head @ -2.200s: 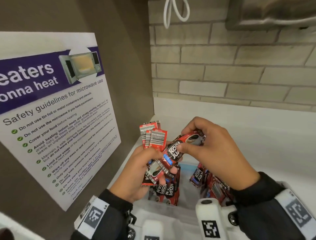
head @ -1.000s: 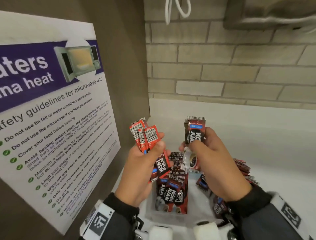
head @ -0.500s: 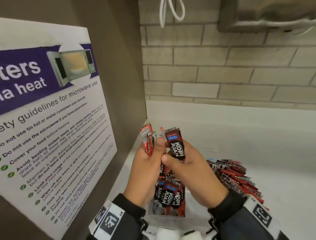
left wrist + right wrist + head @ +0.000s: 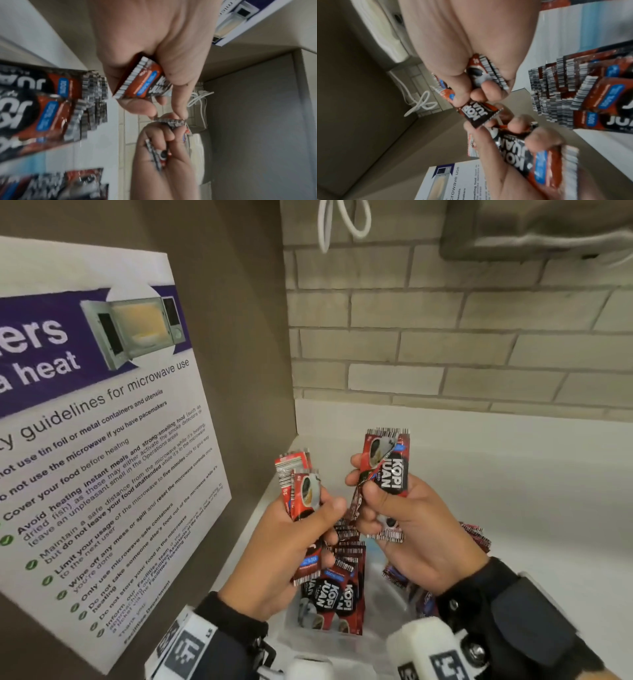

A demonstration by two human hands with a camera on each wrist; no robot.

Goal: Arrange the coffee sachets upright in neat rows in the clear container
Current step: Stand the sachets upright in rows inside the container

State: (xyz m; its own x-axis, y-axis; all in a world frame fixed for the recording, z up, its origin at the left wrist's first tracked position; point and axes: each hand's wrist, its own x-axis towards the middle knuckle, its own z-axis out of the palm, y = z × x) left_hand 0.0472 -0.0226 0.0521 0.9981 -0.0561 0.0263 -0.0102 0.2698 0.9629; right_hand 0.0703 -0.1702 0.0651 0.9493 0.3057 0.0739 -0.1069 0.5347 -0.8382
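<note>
My left hand point(image 4: 308, 529) grips a small stack of red and black coffee sachets point(image 4: 299, 491), their ends sticking out above and below the fist; the stack's lower end point(image 4: 142, 82) shows in the left wrist view. My right hand point(image 4: 387, 501) holds more sachets point(image 4: 388, 463) upright, thumb across the black label point(image 4: 477, 115). Both hands hover just above the clear container point(image 4: 349, 645), where a row of sachets point(image 4: 334, 594) stands upright at its left. Loose sachets point(image 4: 474, 535) lie behind my right wrist.
A brown side panel with a microwave safety poster point(image 4: 96, 440) stands close on the left. A brick wall point(image 4: 445, 337) with a white cable loop point(image 4: 342, 220) is behind. The white counter point(image 4: 531, 491) stretches to the right.
The hands have drawn apart; the right hand lifted its sachets up and to the right, away from the left hand's stack. The view shifted slightly.
</note>
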